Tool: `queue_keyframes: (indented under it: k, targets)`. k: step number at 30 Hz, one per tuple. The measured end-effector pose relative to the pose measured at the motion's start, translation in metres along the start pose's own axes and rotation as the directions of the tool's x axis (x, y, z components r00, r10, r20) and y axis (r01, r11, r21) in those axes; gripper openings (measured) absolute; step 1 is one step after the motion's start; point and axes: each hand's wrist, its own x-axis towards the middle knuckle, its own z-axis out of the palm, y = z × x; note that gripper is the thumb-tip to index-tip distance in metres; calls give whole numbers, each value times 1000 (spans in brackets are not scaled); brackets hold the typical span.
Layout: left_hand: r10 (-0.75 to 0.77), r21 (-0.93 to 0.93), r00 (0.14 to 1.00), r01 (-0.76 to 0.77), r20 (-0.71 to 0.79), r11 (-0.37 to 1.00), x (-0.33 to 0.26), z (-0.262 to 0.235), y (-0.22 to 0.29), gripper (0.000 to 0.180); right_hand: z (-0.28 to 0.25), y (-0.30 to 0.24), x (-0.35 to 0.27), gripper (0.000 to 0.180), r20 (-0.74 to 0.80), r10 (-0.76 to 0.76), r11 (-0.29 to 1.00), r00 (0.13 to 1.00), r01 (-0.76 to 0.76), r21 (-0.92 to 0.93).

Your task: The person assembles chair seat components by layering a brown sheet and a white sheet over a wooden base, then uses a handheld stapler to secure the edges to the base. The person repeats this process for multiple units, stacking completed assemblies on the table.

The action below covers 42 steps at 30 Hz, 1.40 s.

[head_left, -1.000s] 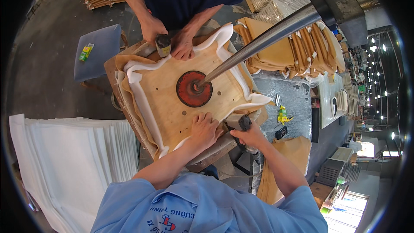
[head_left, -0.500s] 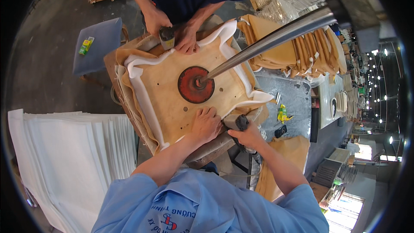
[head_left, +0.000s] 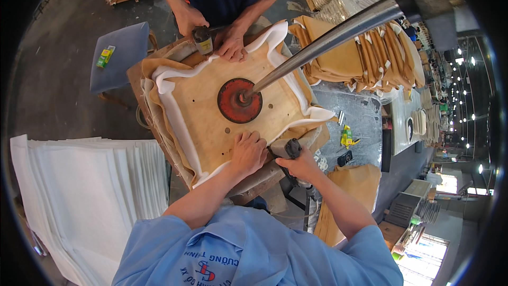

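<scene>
A square wooden seat panel (head_left: 198, 111) lies on a padded stand, with brown cover fabric and white padding (head_left: 174, 114) folded up round its edges. A round red clamp disc (head_left: 227, 95) on a metal rod presses on its middle. At the panel's near edge, the bent fingers of my left hand (head_left: 250, 153) press down the folded cover edge (head_left: 211, 175). My right hand (head_left: 304, 165) is closed round the handle of a staple gun (head_left: 288, 149), its nose at the near edge just right of my left hand. The staple tip is hidden.
Across the panel, a co-worker's hand holds another staple gun (head_left: 202, 39) at the far edge. The metal rod (head_left: 328, 42) slants up to the right. White padding sheets (head_left: 69, 190) stand at left, a blue stool (head_left: 119, 47) behind them. Brown covers (head_left: 338, 63) are stacked at right.
My staple gun and both my hands have shifted very slightly left along the near edge. The co-worker's staple gun has tilted a little and moved slightly left.
</scene>
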Motion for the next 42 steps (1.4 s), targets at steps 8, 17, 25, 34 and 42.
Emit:
queue_keyframes:
  k: [8,17,25,34,42]
  targets:
    - [-93,12,996,93,12,996,-27,-17,2,23,0,-1,-30,33,10,100,967,995,-100,233]
    - [-27,55,999,26,27,998,-12,-11,1,17,4,11,-33,32,73,63,965,995,-80,250]
    - [-41,16,999,41,14,999,-10,1,-1,11,8,3,-20,35,110,129,970,985,-149,192]
    - [17,40,999,-18,27,999,-14,-12,-8,13,14,-12,-16,34,20,163,982,986,-164,97]
    - [-36,2,999,36,-14,999,-15,-4,-13,11,15,-11,-26,34,123,113,981,986,-131,143]
